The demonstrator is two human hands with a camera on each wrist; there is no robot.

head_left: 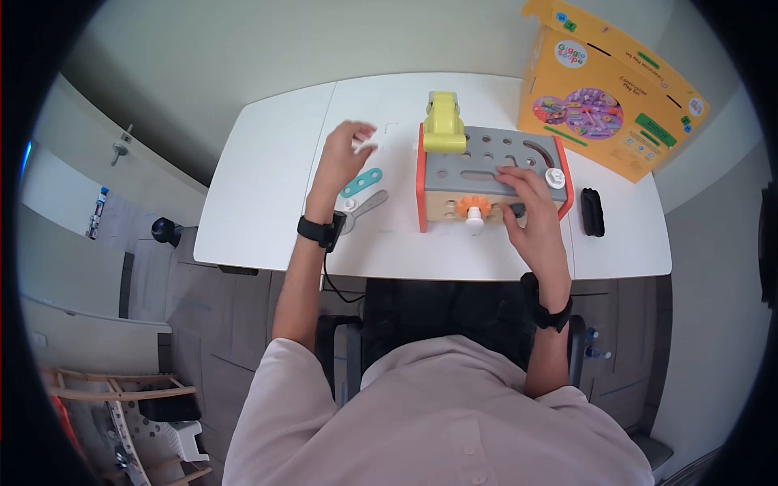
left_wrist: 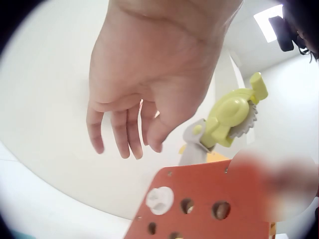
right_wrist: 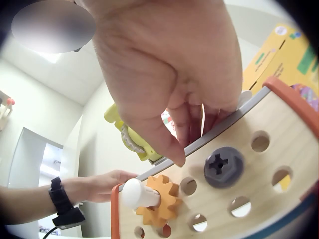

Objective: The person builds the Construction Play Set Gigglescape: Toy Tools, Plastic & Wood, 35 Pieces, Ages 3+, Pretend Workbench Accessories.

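A toy workbench has a grey perforated top, red side panels and a light wooden front. My right hand lies over its front edge, fingers on the grey top and thumb at the edge above the front panel. Below that hand, a dark grey hex-headed bolt sits in the front. To its left, an orange gear is fitted with a white peg. My left hand hovers left of the bench, fingers loosely bent, nothing visible in its grasp.
A yellow-green toy saw stands on the bench's left end. White screws sit in the top's right corner and the left panel. A teal strip and grey wrench lie left, a black case right. Behind stands a yellow box.
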